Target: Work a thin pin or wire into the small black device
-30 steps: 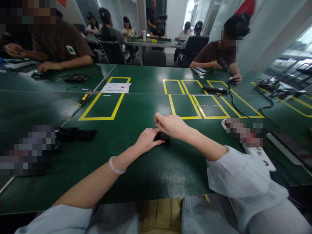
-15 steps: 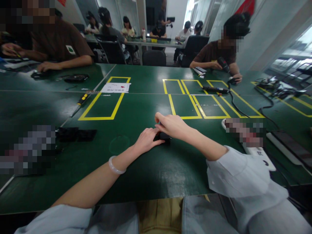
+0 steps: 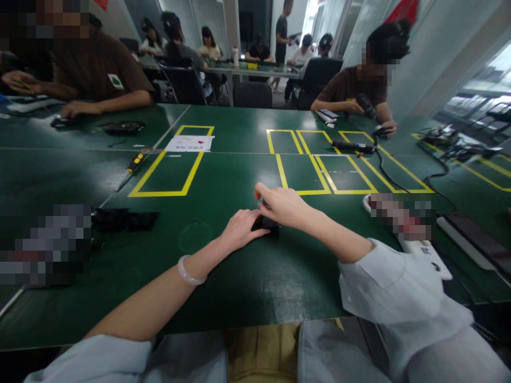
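A small black block-like part [image 3: 272,225] rests on the green table in front of me. My left hand [image 3: 240,229], with a pale bangle on its wrist, grips this part from the left, thumb along the near side and fingers at the far side. Over its top reaches my right hand [image 3: 284,205], fingers curled together in a pinch just above the part. Whatever sits between the right fingertips is hidden by the hand. Much of the black part is covered too, so its exact kind does not show.
Black parts [image 3: 125,219] lie at left, near a yellow-black screwdriver [image 3: 134,163]. A paper sheet [image 3: 190,143] lies by yellow tape outlines. A black corded tool [image 3: 353,147], a white power strip [image 3: 429,254] and tangled cables [image 3: 459,142] are at right. Co-workers sit across the table.
My right fingers have shifted very slightly over the black part; my left hand holds its place. In the background, a standing person has moved to the right.
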Demonstrator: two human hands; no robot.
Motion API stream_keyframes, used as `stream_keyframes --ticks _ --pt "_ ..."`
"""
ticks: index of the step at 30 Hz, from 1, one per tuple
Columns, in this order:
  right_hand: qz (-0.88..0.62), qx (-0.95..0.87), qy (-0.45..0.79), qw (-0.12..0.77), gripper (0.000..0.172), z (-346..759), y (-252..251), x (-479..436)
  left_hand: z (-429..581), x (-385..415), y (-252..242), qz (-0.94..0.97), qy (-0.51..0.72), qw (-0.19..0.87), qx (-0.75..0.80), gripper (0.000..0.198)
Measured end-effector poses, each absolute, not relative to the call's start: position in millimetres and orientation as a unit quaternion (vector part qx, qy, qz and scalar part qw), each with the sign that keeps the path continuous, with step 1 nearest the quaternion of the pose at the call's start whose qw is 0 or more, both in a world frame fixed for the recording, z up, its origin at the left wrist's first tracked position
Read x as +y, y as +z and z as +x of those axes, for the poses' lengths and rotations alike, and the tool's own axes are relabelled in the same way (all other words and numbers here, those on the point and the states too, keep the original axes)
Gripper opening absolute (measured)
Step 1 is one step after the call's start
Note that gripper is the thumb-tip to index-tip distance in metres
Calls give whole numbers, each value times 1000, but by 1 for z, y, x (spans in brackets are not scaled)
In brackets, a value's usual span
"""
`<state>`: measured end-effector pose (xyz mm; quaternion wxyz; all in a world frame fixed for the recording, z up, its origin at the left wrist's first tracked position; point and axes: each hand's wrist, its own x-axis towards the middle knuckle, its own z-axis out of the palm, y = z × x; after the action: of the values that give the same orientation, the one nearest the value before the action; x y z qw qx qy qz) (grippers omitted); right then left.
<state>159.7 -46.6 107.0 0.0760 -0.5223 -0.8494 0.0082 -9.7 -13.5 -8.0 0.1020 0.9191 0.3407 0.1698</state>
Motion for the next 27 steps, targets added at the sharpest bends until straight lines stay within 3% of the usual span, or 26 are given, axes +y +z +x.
stream_keyframes --ticks 27 --pt "-531 -845 14 65 25 160 108 -47 -10 -13 -7 920 171 102 338 45"
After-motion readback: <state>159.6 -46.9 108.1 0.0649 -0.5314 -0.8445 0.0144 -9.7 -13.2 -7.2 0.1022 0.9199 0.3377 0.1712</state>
